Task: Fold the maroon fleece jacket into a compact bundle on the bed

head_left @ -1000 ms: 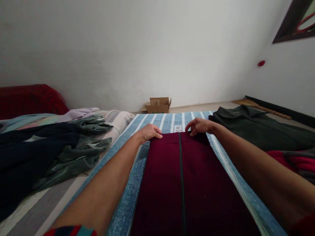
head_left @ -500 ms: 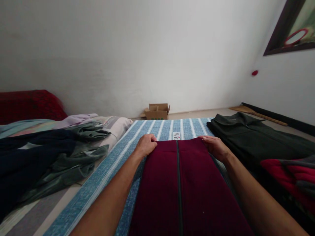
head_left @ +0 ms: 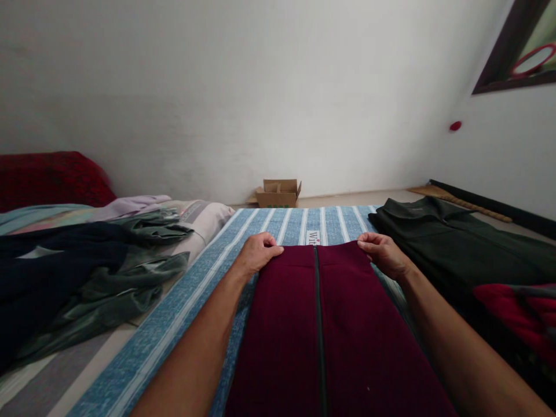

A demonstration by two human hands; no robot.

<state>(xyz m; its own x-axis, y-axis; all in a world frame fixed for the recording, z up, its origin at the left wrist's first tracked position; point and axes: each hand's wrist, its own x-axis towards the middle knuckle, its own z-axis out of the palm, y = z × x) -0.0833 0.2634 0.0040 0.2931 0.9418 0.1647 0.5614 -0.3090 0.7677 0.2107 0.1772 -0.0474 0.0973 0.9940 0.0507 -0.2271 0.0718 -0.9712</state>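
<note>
A maroon garment with a dark zip down its middle lies flat on a blue striped cloth. My left hand pinches the garment's far left corner, fingers curled over the edge. At the far right corner my right hand grips the same edge with bent fingers. Both arms reach forward along the garment's sides.
A heap of dark and grey-green clothes lies at the left, a red cushion behind it. A dark green jacket and a red garment lie at the right. A cardboard box stands against the far wall.
My right hand has gone from lying flat on the garment's right edge to gripping its far right corner. The left hand stays at the left corner.
</note>
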